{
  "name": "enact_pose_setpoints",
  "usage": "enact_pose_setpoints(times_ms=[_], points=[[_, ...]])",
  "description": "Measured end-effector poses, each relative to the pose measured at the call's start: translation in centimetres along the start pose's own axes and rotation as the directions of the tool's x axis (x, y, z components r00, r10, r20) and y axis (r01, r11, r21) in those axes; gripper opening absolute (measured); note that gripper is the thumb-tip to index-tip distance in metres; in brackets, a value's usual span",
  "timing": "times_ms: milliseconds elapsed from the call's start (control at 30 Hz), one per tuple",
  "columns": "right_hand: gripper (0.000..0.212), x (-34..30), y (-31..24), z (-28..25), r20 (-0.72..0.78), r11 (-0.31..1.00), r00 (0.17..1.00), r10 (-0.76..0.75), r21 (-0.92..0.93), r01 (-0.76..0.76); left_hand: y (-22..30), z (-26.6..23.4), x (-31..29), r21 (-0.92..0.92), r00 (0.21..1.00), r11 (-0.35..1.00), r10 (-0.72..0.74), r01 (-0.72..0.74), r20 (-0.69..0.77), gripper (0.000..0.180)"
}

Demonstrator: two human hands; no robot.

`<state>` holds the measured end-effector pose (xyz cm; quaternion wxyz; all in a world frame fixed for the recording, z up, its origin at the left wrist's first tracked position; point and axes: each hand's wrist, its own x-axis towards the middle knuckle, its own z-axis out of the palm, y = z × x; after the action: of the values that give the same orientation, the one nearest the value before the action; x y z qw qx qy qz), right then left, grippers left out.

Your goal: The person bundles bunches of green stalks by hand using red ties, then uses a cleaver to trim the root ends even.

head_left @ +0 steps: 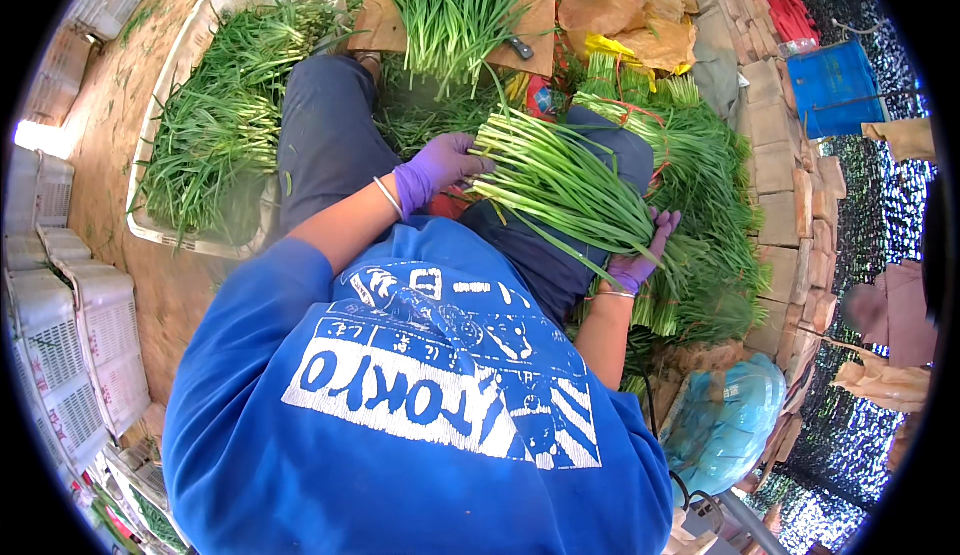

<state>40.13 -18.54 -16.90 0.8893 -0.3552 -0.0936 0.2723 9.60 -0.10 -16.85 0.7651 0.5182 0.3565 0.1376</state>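
Purple-gloved left hand (437, 167) and right hand (638, 260) are clasping a loose chive bunch (560, 183) at its ends; unsupported middle stalks risk sliding onto the tied bundles (700, 195).

The person is wearing a bright blue short-sleeved T-shirt (420, 425) bearing a white printed graphic with block lettering and small panel drawings across the front. Dark navy trousers (325, 140) are covering both legs. Thin purple disposable gloves are covering the left hand (440, 167) and the right hand (640, 255). A slim silver bangle (387, 197) is circling the left wrist, and another is showing at the right wrist.
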Motion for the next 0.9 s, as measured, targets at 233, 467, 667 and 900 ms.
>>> enact_pose_setpoints(times_ms=[233, 467, 667, 900], points=[[0.043, 0.7, 0.1, -1.1, 0.025, 1.0, 1.0, -0.012, -0.027, 0.013, 0.4, -3.9, -1.2, -0.113, 0.99, 0.988, 0.113, -0.104, 0.078, 0.034], [0.044, 0.8, 0.2, -1.0, -0.044, 0.999, 0.999, -0.021, -0.051, 0.019, 1.3, -6.4, -1.8, 0.134, 0.989, 0.991, 0.026, -0.006, -0.144, 0.037], [0.045, 0.4, -0.1, -0.5, -0.009, 0.996, 1.0, -0.018, -0.084, 0.017, 0.2, -1.0, -0.5, -0.228, 0.958, 0.949, -0.162, 0.217, 0.237, 0.027], [0.042, 0.6, 0.0, -0.5, -0.047, 0.997, 0.999, 0.001, -0.074, -0.005, -0.7, -3.5, -0.1, -0.142, 0.989, 0.99, 0.025, -0.004, 0.145, 0.023]])
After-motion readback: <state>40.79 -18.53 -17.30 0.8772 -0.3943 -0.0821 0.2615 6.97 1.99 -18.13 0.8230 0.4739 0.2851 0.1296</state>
